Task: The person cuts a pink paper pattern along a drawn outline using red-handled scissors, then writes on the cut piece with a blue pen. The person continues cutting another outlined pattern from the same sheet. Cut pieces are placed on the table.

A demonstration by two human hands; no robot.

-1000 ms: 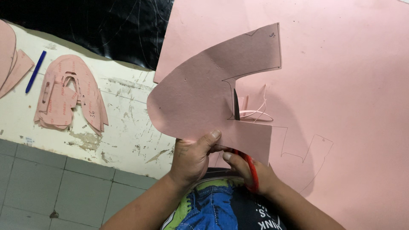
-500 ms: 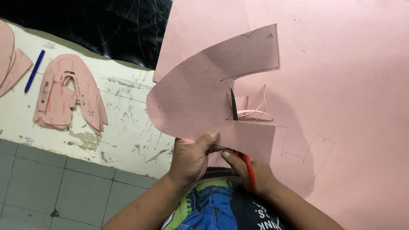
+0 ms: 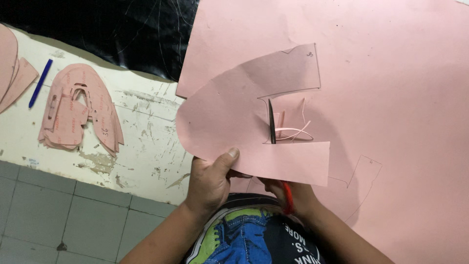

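Observation:
My left hand (image 3: 210, 183) pinches the lower edge of a curved pink paper piece (image 3: 229, 110), thumb on top, lifting it off the big pink sheet (image 3: 391, 98). My right hand (image 3: 293, 195) sits mostly under the paper and grips red-handled scissors (image 3: 288, 198). Their dark blade (image 3: 271, 122) points up through the inner notch of the piece. Thin curled paper offcuts (image 3: 293, 129) hang beside the blade.
A stack of pink cut pattern pieces (image 3: 78, 115) lies on the worn white table (image 3: 146, 146) at the left. A blue pen (image 3: 40, 83) lies next to more pink pieces (image 3: 12, 73). Black material (image 3: 122, 34) covers the far side. Grey floor tiles (image 3: 58, 215) show below.
The scissors' blade has moved further up into the notch, and the cut along the inner edge is a little longer. The paper piece has turned slightly in my left hand.

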